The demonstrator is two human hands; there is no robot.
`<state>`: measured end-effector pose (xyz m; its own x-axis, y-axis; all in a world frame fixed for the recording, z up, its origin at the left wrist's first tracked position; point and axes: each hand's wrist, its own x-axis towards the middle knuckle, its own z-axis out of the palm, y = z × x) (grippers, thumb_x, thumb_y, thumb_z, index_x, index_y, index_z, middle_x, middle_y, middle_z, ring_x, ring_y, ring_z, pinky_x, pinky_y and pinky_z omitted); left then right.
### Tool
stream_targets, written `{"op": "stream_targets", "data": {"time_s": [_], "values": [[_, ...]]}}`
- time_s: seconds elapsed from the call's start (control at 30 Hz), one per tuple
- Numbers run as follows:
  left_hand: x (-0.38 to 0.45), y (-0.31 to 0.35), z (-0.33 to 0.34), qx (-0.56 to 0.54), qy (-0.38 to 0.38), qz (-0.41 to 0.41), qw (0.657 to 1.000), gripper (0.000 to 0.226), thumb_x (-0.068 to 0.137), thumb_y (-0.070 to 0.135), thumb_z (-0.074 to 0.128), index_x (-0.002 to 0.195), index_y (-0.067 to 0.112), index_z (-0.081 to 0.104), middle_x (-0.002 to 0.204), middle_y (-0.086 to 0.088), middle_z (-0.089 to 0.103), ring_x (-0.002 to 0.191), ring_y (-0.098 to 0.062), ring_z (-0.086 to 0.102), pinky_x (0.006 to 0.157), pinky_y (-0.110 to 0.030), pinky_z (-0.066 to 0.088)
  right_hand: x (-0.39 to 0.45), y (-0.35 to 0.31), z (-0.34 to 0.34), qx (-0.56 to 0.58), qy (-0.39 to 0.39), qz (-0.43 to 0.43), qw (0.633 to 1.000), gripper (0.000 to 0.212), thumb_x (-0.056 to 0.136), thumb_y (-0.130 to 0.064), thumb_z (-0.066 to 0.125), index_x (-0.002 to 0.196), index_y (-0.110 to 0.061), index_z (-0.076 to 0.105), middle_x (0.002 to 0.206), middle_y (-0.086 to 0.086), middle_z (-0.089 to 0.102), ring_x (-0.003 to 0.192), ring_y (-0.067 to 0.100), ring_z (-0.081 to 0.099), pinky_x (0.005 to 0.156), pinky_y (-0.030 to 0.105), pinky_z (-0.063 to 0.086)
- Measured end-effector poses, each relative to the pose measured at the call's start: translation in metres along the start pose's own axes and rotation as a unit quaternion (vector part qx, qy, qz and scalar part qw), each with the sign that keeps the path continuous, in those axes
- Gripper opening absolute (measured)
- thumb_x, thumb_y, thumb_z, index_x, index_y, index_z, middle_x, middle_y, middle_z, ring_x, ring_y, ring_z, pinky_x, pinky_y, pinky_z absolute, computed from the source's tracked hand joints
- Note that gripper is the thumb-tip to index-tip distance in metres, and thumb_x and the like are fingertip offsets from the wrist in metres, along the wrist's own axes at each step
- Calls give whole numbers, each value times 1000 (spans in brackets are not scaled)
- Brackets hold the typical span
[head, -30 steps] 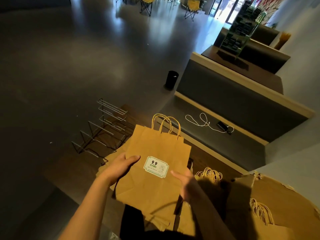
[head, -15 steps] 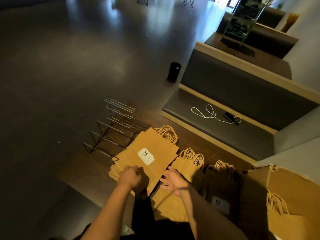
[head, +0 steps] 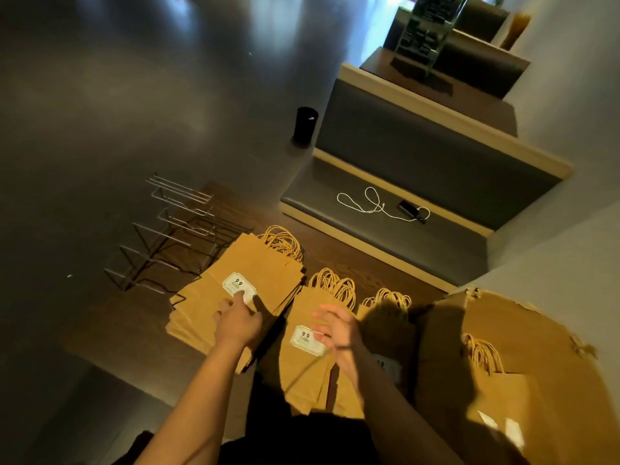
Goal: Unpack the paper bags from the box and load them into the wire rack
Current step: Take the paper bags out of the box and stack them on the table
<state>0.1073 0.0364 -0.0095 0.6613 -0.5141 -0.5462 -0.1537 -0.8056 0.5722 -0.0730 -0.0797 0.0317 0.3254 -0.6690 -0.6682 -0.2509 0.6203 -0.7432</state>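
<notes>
Pressing: left hand [head: 239,322] fingers flat on left bag stack [head: 248,283] | right hand [head: 335,330] apparently loose, holding nothing | wire rack [head: 167,236] beside stack

Left hand [head: 239,322] presses the stacked paper bags [head: 255,276] beside the wire rack [head: 167,233].
</notes>
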Motion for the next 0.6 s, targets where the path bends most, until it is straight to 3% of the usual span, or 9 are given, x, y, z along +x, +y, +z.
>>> {"op": "stream_targets", "data": {"time_s": [0.07,0.17,0.27,0.37,0.43,0.53,0.6], "values": [[-10,31,9,-53,-12,37,998,60,94,28,61,149,17,38,138,-20,47,122,-40,51,102,-43,44,-20,-24,-39,10,0,-64,998,16,101,-16,51,107,-7,63,103,16,70,82,29,67,68,34,56],[-31,74,27,-145,-60,78,985,35,95,22,62,129,19,55,116,-13,66,103,-32,64,92,-42,51,-50,-54,-105,25,63,-140,988,15,104,-11,50,104,-7,65,92,12,72,73,22,70,63,31,58],[-61,113,56,-246,-121,86,958,11,94,23,60,104,25,64,111,-12,70,98,-31,67,91,-49,54,-72,-72,-182,-3,168,-163,972,15,103,-13,52,109,-11,66,99,9,72,90,26,69,75,36,56],[-101,149,84,-349,-174,66,919,13,102,12,50,106,10,62,90,-10,69,74,-22,65,68,-33,53,-73,-59,-264,-19,256,-127,958,15,100,-16,58,111,-14,68,106,8,71,88,22,66,80,39,54],[-123,166,108,-373,-210,59,902,17,103,9,46,113,5,60,79,-8,64,65,-18,60,59,-27,49,-69,-32,-320,-17,284,-87,955,21,99,-3,57,118,-1,64,99,18,68,77,24,63,68,35,52],[-147,178,139,-376,-249,61,890,19,104,11,47,117,3,59,76,-6,64,62,-18,60,55,-25,50,-59,12,-376,-65,254,11,965,29,99,-2,55,126,8,55,87,15,61,71,26,61,58,33,48],[-160,185,157,-373,-256,64,890,18,104,11,48,116,4,59,77,-7,63,63,-19,60,55,-26,51,-43,50,-389,-135,183,79,971,44,89,-27,76,117,2,57,84,14,58,62,20,63,53,29,49]]}}
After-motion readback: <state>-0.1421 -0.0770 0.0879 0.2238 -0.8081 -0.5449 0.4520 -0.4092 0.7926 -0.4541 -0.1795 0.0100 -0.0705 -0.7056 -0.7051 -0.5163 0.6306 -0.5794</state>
